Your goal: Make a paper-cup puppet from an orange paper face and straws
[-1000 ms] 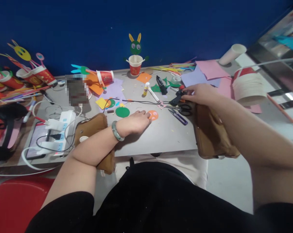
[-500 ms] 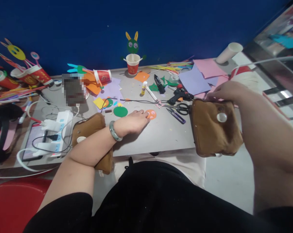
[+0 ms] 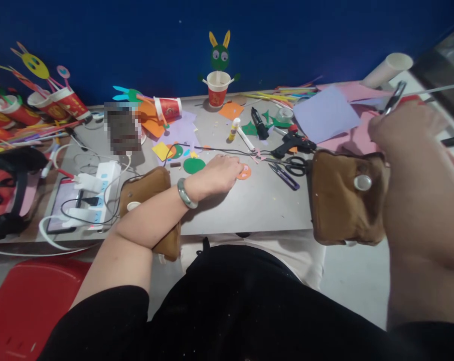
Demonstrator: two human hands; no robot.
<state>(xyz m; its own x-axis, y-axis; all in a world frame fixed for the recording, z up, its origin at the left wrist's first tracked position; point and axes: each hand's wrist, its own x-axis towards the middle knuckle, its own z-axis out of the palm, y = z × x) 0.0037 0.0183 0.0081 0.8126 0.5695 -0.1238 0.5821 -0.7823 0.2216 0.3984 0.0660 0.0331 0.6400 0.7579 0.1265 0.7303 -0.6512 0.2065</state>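
Observation:
My left hand (image 3: 222,174), with a bangle at its wrist, rests on the table. Its fingers are curled together at the left edge of an orange paper circle (image 3: 244,172) that has a face on it. A green paper circle (image 3: 194,166) lies just left of that hand. At the far right, my right hand (image 3: 403,120) is raised above pink paper and blurred by motion. A dark pen with a shiny clip (image 3: 396,98) sticks up from its closed fingers. Below the right forearm is a brown cushion (image 3: 347,198).
Scissors (image 3: 297,166), a purple cutter (image 3: 285,176), a glue gun (image 3: 292,143), a glue stick (image 3: 234,129) and a black marker (image 3: 260,123) lie mid-table. A cup figure with a green head (image 3: 217,93) stands behind. Cables and a power strip (image 3: 105,193) occupy the left.
My right hand has moved farther right and away from the brown cushion, and a pen now shows in it. My left hand stays at the orange circle. The view has shifted slightly.

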